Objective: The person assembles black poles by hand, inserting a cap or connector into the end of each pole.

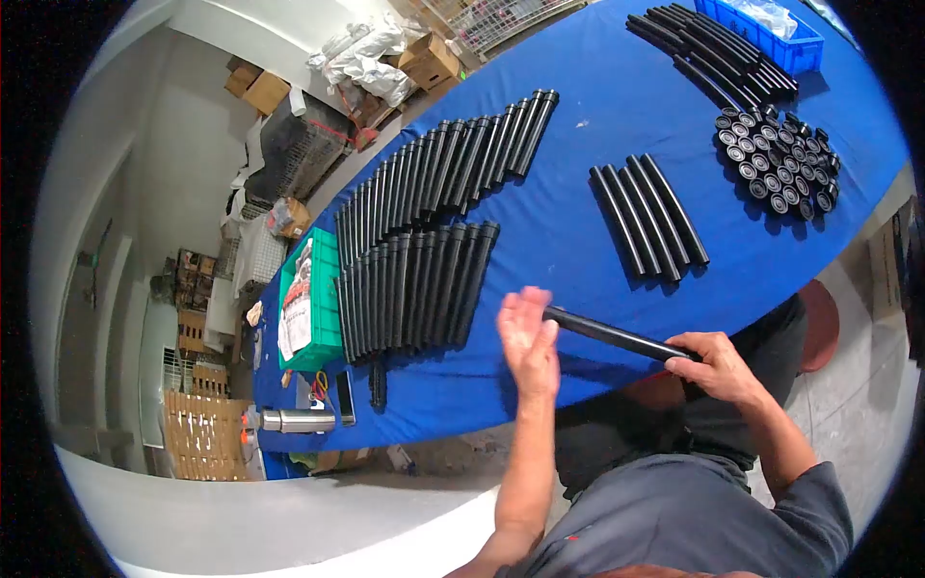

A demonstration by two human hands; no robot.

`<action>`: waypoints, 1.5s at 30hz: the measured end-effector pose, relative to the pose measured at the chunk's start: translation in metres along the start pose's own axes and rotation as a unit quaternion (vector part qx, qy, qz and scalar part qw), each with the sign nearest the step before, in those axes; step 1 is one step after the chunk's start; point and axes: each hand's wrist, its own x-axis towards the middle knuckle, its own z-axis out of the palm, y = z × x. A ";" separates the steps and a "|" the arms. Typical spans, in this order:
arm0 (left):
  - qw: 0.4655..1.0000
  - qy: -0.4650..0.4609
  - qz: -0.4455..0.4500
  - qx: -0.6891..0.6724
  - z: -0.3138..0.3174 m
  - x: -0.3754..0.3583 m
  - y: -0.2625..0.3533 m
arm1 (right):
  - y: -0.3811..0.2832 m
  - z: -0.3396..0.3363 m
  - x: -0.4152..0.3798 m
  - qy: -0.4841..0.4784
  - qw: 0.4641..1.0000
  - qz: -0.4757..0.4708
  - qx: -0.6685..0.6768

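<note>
My right hand (715, 366) is wrapped around the near end of a black tube (617, 333), which slants over the front edge of the blue-covered table. At the tube's other end is my left hand (528, 342), its fingers stretched out and the palm right at the tip. Beyond the held tube, several loose black tubes (647, 217) lie side by side. To the left, two rows of black tubes, a back row (438, 169) and a front row (414, 289), rest with thicker collars at their upper ends. Round black caps (779, 162) are clustered at the right.
A green crate (326, 299) with a printed bag stands at the table's left. Beside it are a steel flask (299, 421) and a phone (345, 398). More black tubes (718, 53) and a blue bin (771, 34) sit at the far right. A red stool (821, 326) is beside me.
</note>
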 end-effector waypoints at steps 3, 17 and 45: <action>0.884 -0.085 0.182 0.423 0.008 0.005 0.035 | 0.007 -0.007 0.006 0.017 0.989 -0.108 -0.099; 0.669 -0.179 0.267 0.671 -0.018 0.042 0.109 | 0.022 0.008 0.050 0.102 0.971 -0.183 -0.117; 0.446 0.037 0.165 0.879 -0.156 0.172 0.121 | 0.033 0.025 0.059 0.136 0.933 -0.280 -0.182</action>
